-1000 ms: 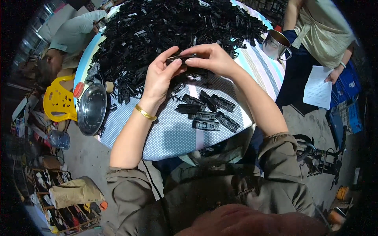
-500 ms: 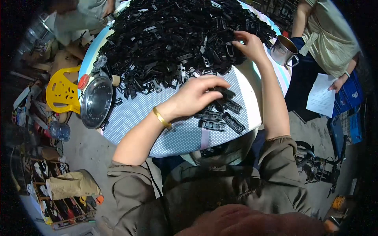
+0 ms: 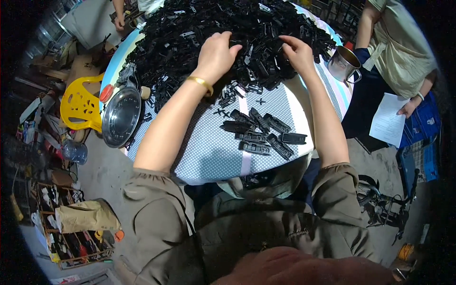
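A large heap of black plastic parts [image 3: 166, 47] covers the far part of the table. My left hand [image 3: 216, 54], with a gold bangle at the wrist, reaches onto the heap's near middle. Its thumb stands apart from the fingers; no part shows in it. Over the heap's right side, my right hand [image 3: 299, 54] has its index finger and thumb apart, with nothing visible between them. Nearer me, several long black parts [image 3: 255, 148], shaped like small boats, lie loosely grouped on the patterned tablecloth [image 3: 204, 161]. Small cross-shaped black pieces [image 3: 260, 101] lie just beyond.
A steel basin [image 3: 122, 118] and a red lid [image 3: 106, 93] sit at the table's left edge, beside a yellow chair [image 3: 78, 102]. A metal mug [image 3: 343, 64] stands at the right edge. One person holds a paper sheet [image 3: 387, 118]; another person's hand [image 3: 119, 21] shows far left.
My left hand has moved from above the grouped parts away onto the heap, uncovering them. One more long part now lies at the group's right. My right hand stays near the same spot.
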A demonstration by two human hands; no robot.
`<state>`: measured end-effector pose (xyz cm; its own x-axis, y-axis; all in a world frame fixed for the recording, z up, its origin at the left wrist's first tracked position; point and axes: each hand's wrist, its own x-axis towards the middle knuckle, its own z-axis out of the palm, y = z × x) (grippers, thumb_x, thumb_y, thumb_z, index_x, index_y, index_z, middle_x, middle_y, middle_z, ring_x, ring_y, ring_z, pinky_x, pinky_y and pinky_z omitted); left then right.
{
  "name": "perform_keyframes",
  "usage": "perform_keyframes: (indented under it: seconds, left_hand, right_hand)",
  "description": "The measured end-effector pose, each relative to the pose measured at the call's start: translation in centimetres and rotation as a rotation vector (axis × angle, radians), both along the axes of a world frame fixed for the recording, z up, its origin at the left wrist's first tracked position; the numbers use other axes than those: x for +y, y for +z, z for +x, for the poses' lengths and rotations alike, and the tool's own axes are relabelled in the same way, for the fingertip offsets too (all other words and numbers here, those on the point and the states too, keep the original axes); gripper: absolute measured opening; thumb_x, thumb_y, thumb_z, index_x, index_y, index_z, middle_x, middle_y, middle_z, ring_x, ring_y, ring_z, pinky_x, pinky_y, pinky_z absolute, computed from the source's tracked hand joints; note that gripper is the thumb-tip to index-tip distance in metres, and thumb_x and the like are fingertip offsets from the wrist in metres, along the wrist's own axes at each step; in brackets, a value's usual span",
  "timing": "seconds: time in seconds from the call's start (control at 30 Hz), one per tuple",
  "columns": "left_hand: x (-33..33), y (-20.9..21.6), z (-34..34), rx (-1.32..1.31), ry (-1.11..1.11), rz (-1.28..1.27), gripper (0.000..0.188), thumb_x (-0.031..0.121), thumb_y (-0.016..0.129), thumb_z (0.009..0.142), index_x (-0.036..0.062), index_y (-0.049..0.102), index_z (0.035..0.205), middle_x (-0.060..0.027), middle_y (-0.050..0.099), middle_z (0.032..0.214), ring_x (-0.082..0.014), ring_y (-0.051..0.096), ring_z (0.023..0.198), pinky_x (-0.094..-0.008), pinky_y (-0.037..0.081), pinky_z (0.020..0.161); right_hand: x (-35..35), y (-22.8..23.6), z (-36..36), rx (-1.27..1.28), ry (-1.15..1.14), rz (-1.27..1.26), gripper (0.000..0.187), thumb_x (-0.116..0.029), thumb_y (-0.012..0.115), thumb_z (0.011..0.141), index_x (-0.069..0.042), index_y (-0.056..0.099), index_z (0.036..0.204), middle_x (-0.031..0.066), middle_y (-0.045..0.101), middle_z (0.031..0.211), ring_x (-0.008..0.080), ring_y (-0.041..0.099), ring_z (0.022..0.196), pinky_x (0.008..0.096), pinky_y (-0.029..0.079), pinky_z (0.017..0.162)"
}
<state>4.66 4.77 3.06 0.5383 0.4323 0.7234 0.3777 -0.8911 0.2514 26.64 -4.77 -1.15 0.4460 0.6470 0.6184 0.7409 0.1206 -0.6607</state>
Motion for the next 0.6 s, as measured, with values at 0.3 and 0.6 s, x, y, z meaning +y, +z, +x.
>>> perform_keyframes:
  seconds: [0.3, 0.6]
  left_hand:
    - [1.5, 0.9, 1.7, 0.580, 0.211, -0.132, 0.041, 0.016, 0.063, 0.069, -0.0036, 0.052, 0.103, -0.0218, 0.057, 0.094, -0.0355, 0.054, 0.093, -0.0400, 0.044, 0.081]
    - [-1.7, -0.3, -3.3, -0.250, -0.206, -0.734, 0.034, 0.008, 0.061, 0.072, -0.0032, 0.056, 0.104, -0.0036, 0.059, 0.083, -0.0072, 0.054, 0.072, -0.0206, 0.045, 0.070]
  right_hand:
    - [-0.1, 0.3, -0.7, 0.151, 0.137, 0.079, 0.035, -0.009, 0.060, 0.070, -0.004, 0.060, 0.104, 0.0089, 0.065, 0.088, 0.0144, 0.061, 0.077, 0.0259, 0.048, 0.073]
    - [-1.4, 2.3, -4.5, 0.289, 0.354, 0.062, 0.022, -0.009, 0.064, 0.076, 0.000, 0.061, 0.096, 0.0042, 0.063, 0.080, 0.0086, 0.056, 0.068, 0.0216, 0.045, 0.063]
